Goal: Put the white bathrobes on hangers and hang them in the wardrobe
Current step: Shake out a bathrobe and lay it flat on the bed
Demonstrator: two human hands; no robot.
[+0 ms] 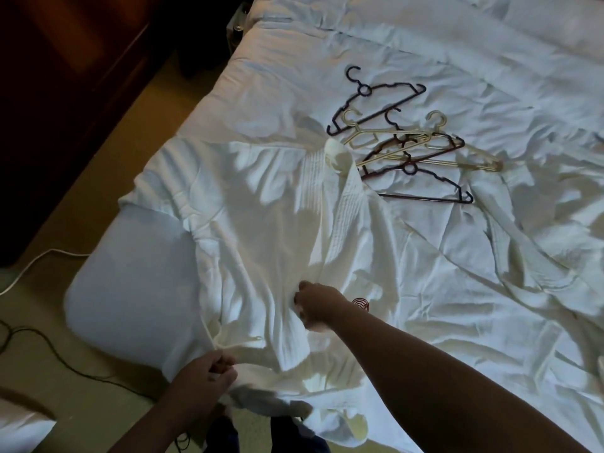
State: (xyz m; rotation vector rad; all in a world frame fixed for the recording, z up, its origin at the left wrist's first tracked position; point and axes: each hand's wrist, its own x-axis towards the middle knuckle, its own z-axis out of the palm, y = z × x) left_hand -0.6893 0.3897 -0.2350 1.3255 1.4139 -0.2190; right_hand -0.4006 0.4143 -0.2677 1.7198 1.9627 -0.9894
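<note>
Two hands are in view, and each one holds cloth. Nearest, the left hand (202, 377) has its fingers curled on the lower edge of one white bathrobe (261, 230), at the corner of the bed (130, 273). What exactly it pinches there, the hem or a thin cord, is hard to see. A little farther, the right hand (317, 305) is closed as a fist on a fold in the middle of the same bathrobe. The hands are apart from each other. Just beside the right wrist there is one small red round logo (360, 305) on the cloth.

The bathrobe lies spread on the bed with its ribbed collar pointing away from the person, and its lower part hangs over the bed edge, cut off by the arms. On the right there is more crumpled white cloth, but I cannot separate it from the duvet (457, 44).

On the floor at the left I count two cables: one black cable (49, 348) and one white cable (32, 266).

Beyond the collar lie the hangers (408, 145), in one overlapping pile that touches the collar. I count at least five, three dark and two beige, but the crossing makes the number uncertain. Farthest, at the upper left, stands dark wooden furniture (65, 93), too dim to identify.
</note>
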